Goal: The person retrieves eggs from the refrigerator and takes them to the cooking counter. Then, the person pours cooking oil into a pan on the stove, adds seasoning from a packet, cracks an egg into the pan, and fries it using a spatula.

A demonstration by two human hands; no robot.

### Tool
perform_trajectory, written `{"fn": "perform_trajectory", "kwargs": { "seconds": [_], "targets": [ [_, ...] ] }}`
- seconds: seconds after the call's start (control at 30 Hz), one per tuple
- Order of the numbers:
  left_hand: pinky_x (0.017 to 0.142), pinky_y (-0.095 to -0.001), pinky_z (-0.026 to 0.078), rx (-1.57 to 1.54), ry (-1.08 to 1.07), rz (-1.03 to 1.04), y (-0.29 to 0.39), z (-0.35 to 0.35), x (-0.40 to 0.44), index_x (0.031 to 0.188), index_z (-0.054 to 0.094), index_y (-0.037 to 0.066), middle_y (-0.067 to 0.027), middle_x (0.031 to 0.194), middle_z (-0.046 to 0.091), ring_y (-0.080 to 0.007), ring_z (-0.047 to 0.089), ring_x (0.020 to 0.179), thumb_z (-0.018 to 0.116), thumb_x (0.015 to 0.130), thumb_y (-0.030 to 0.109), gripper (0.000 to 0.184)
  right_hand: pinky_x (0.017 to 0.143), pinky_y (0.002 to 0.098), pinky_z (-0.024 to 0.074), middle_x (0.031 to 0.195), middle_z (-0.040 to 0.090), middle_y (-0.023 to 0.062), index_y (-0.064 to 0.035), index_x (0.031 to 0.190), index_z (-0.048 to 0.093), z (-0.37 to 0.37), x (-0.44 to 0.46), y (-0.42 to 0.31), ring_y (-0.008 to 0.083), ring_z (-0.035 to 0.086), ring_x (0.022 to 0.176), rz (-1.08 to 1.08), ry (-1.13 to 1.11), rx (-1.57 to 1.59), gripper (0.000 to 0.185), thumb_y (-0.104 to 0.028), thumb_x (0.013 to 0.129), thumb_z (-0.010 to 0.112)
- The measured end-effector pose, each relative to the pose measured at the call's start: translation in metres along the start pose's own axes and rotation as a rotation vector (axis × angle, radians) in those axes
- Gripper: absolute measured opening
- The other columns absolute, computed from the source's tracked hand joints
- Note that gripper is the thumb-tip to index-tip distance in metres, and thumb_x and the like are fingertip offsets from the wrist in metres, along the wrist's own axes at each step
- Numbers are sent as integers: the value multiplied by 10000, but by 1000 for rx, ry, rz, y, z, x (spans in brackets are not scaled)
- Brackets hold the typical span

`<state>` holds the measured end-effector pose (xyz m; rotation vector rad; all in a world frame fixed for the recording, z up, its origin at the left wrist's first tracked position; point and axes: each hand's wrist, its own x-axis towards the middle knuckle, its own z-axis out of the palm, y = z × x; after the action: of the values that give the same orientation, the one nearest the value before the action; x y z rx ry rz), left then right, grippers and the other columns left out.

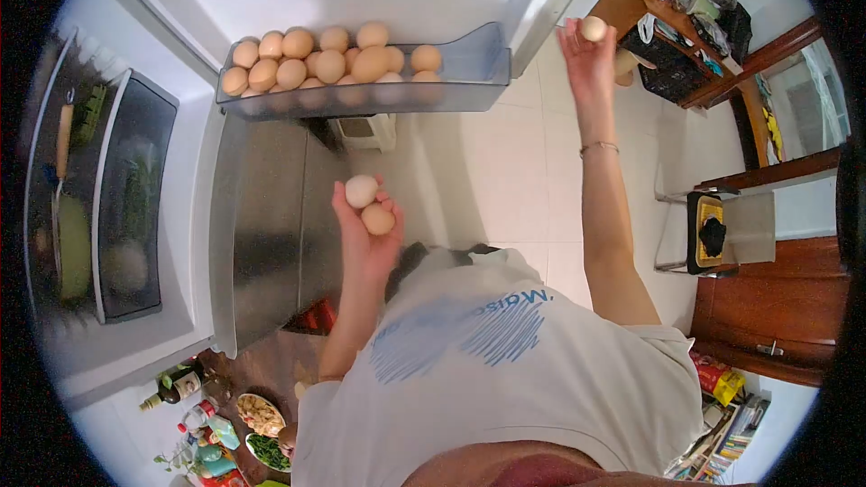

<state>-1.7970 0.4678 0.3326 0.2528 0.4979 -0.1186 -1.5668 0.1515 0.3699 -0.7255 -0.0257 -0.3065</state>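
My left hand [368, 239] is turned palm up in front of the fridge door, with two eggs in it: a pale egg [362, 190] and a browner egg [377, 219] touching it. Out to the upper right, my right hand [591, 59] holds one pale egg [593, 29] at its fingers. Above my left hand, a clear door bin [361, 101] carries several brown eggs [291, 73], heaped from its left end to past the middle. The right end of the bin shows bare plastic.
Fridge shelves and a drawer [135, 194] stand at the left. Dishes of food [262, 415] and bottles [171, 385] are at the lower left. A chair [713, 233] is at the right, below a loaded wooden shelf unit [667, 13]. Tiled floor [505, 153] shows between my arms.
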Motion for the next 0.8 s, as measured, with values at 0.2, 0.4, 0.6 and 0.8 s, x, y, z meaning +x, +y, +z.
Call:
{"fn": "perform_trajectory", "kwargs": {
  "seconds": [0.2,0.4,0.6,0.8],
  "targets": [
    [581,-242,521,-6,103,71,-73,-18,4,944,553,24,-24,685,570,-117,564,607,506,856,479,466,904,392,438,1037,545,137,-15,1026,490,-8,41,27,243,536,998,105,-84,-61,388,-385,920,439],
    [575,-246,517,14,167,81,-151,-9,4,933,555,25,-28,705,573,-120,564,618,506,859,476,460,882,347,452,939,565,108,15,981,489,-11,27,20,204,573,885,209,-116,22,357,-335,923,453],
    [579,-261,509,80,180,-59,-230,-15,26,925,550,40,-29,745,560,-133,544,625,469,864,513,484,816,333,500,926,579,119,-5,977,490,-25,-50,-13,222,604,866,445,-166,64,340,-331,941,399],
    [547,-268,487,218,163,-35,-249,3,26,934,546,77,-65,829,591,-137,537,618,385,870,570,523,841,409,498,938,577,123,11,1074,470,-38,-130,-60,238,609,872,771,-460,67,347,-297,946,375]
  ]
}}
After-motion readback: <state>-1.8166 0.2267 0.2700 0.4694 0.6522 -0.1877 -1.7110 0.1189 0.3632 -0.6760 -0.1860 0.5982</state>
